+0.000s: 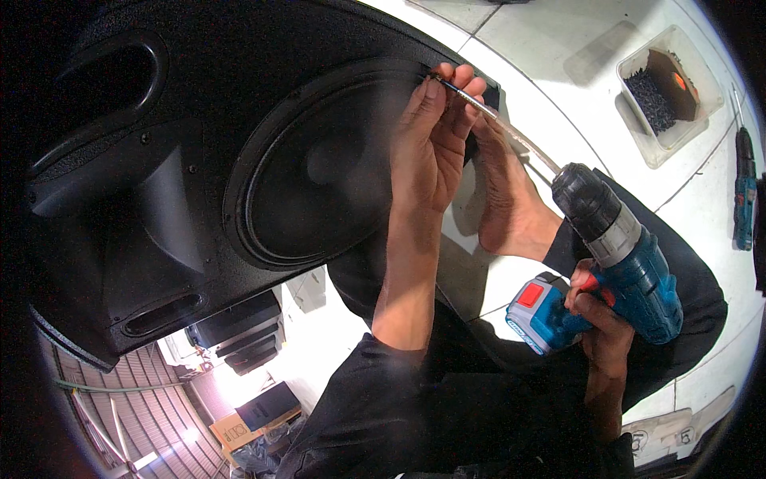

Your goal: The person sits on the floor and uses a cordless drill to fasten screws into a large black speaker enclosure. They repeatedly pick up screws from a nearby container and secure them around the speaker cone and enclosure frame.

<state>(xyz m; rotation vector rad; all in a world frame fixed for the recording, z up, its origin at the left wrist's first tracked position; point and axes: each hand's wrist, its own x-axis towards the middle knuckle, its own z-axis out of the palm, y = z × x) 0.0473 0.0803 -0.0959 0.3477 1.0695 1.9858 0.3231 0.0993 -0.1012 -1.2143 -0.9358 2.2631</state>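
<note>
My right hand (604, 321) grips a blue cordless drill (648, 279) by its handle, a finger near the red trigger. From the drill's chuck a long, thin driver bit (515, 132) runs up and left. My left hand (429, 152) pinches the bit's far end between thumb and fingers, at the rim of a round woofer (319, 168). Something small and dark is at the tip; the fingers partly hide it, and I cannot tell if it is a screw. The woofer sits in a large black speaker cabinet (263, 48) with a horn (152, 215) beside it.
A clear plastic tub (656, 153) holds many small black screws (650, 100) on the white tiled floor (550, 48). Another blue-and-black tool (745, 188) lies at the far right. My bare foot (511, 203) rests beside the cabinet. A cardboard box (233, 431) stands lower left.
</note>
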